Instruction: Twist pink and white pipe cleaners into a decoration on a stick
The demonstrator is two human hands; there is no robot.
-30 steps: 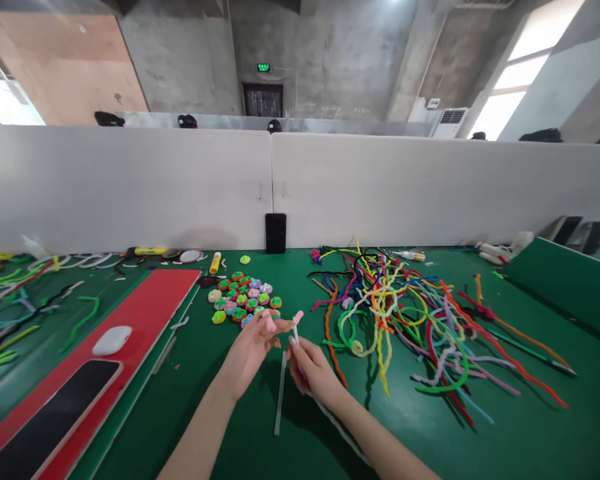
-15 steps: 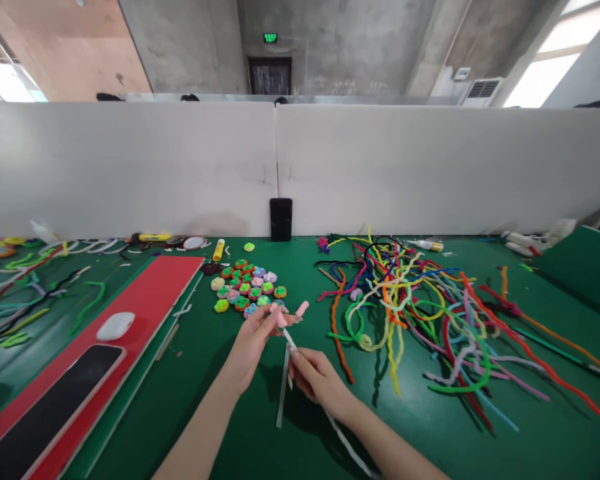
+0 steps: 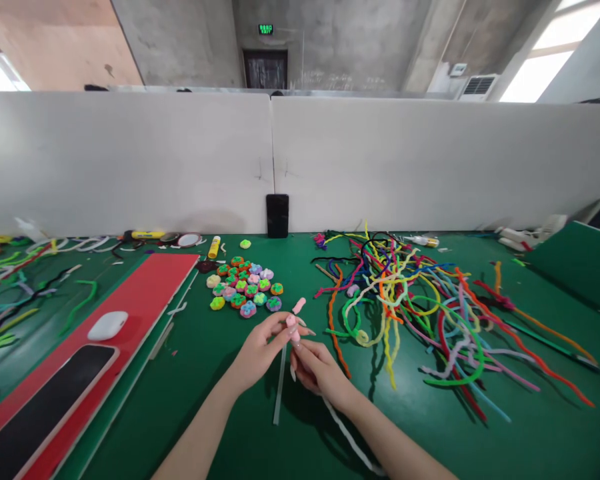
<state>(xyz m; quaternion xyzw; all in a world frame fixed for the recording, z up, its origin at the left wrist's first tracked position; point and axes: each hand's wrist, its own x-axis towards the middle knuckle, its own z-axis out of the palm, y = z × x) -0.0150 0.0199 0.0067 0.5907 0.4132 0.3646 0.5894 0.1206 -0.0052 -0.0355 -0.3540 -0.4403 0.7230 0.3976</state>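
Between the thumb and fingers of my left hand (image 3: 260, 347) is a small pink coil of fuzzy pipe cleaner (image 3: 291, 323). My right hand (image 3: 323, 375) pinches a white pipe cleaner (image 3: 349, 435) just below that coil; its long tail trails under the wrist toward the table's near edge. The two hands' fingertips meet around the pink coil, which hides the white tip. A second short pink piece (image 3: 299, 305) appears to lie on the table just beyond my fingers. Beneath my hands rests a narrow pale strip (image 3: 279, 397).
Several colourful flower-shaped pieces (image 3: 247, 287) cluster beyond my left hand. A tangle of pipe cleaners (image 3: 395, 293) spreads to the right. On the left, a red board (image 3: 165, 273) carries a phone (image 3: 50, 407) and a white case (image 3: 108, 325). A dark phone (image 3: 277, 215) leans against the white partition (image 3: 180, 160).
My right hand has moved up along the white pipe cleaner to the pink coil, so the white length between them no longer shows. My left hand has shifted slightly right. The view has tilted slightly.
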